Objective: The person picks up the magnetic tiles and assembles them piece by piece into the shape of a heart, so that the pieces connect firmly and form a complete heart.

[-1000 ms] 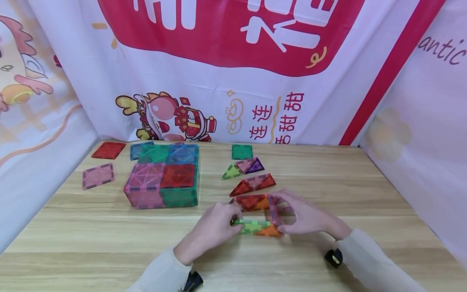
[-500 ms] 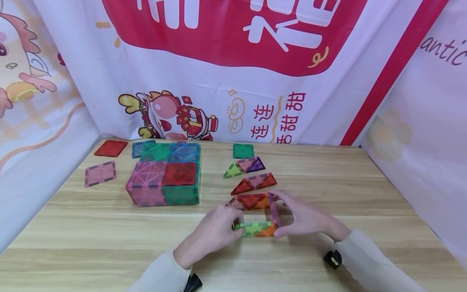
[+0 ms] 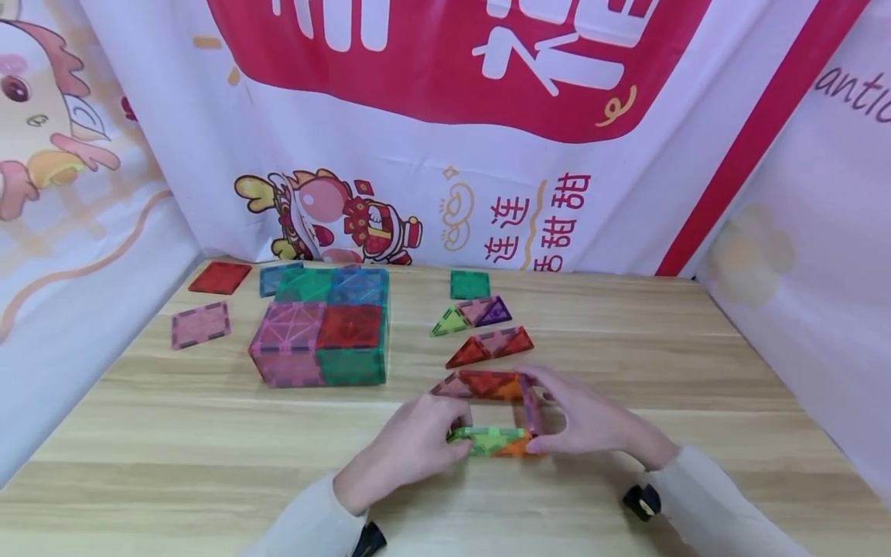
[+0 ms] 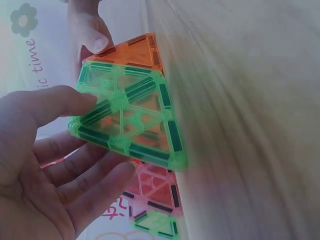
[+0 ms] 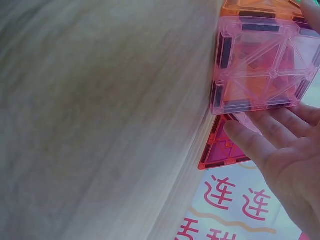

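Note:
In the head view, translucent magnetic tiles stand on edge in two roughly parallel strips joined by a pink square tile point(image 5: 272, 72) at the right. My left hand point(image 3: 418, 433) pinches the left end of the near strip, a green triangular tile point(image 4: 125, 112), with the thumb on its face and fingers behind. An orange triangular tile point(image 4: 137, 52) adjoins it. My right hand point(image 3: 585, 418) spans the pink square, thumb at the near orange corner, index finger at the far end. The far strip has a pink triangle point(image 3: 452, 384), a red tile point(image 3: 487, 382) and an orange tile point(image 3: 513, 387).
A box of coloured tiles point(image 3: 351, 367) stands to the left. Loose red point(image 3: 220, 278), pink point(image 3: 200, 325) and blue point(image 3: 277, 278) tiles lie around it. Behind the strips lie a red-and-pink row point(image 3: 490, 345), a green-pink-purple row point(image 3: 473, 315) and a green square point(image 3: 469, 284). Printed cloth encloses the table.
My left fingers have drawn slightly back from the far strip, so its pink triangle shows more fully. My right thumb has shifted onto the near orange tile's front. The head view has shifted slightly.

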The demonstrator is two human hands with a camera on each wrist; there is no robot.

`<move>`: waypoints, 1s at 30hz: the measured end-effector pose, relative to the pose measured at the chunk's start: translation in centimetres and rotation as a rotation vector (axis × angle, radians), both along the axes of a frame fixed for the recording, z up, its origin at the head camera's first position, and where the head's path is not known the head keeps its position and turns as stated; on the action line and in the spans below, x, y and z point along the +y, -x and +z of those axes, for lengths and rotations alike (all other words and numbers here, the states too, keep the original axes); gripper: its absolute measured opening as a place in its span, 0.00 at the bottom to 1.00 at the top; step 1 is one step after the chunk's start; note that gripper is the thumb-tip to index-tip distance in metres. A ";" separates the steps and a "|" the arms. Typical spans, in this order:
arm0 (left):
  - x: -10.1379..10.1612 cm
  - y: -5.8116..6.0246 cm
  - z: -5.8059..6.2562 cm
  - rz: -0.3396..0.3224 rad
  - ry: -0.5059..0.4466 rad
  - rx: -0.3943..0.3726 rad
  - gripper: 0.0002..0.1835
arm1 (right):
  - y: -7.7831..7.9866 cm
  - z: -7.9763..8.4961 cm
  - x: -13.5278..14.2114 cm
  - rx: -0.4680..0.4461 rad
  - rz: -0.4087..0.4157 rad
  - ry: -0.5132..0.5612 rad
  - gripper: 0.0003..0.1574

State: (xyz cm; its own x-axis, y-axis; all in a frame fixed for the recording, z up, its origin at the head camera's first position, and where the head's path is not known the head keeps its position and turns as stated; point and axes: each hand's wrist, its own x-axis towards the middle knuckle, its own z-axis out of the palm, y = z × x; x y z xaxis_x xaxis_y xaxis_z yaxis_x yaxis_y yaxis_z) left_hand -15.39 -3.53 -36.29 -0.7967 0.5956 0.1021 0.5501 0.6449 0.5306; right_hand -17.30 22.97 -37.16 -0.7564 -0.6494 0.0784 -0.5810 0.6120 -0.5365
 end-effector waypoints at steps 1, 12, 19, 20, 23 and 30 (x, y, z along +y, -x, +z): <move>-0.1 0.0 0.0 -0.003 0.003 0.000 0.05 | 0.0 0.0 0.0 0.003 -0.013 -0.012 0.57; -7.8 1.1 3.9 0.089 -0.105 0.013 0.06 | -0.9 0.0 0.3 -0.084 -0.117 -0.063 0.58; -18.5 4.7 5.8 0.334 -0.098 0.148 0.11 | -1.0 0.2 0.2 -0.100 -0.125 -0.082 0.58; -20.0 5.4 5.8 0.374 -0.088 0.155 0.11 | -1.0 0.2 0.2 -0.107 -0.127 -0.078 0.58; -24.1 8.1 5.1 0.476 -0.046 0.166 0.12 | -0.9 0.3 0.2 -0.115 -0.134 -0.081 0.58; -30.4 13.9 1.9 0.456 0.137 -0.030 0.40 | -0.7 0.2 0.1 -0.082 -0.111 -0.087 0.59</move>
State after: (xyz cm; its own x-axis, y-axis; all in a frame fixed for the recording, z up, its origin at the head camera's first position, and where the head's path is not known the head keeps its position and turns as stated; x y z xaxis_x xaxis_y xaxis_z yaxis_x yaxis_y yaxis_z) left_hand -29.30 -33.95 -34.39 -0.9814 0.1907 0.0196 0.1802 0.8823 0.4348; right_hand -16.62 23.08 -36.95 -0.8254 -0.5632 -0.0397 -0.4635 0.7161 -0.5219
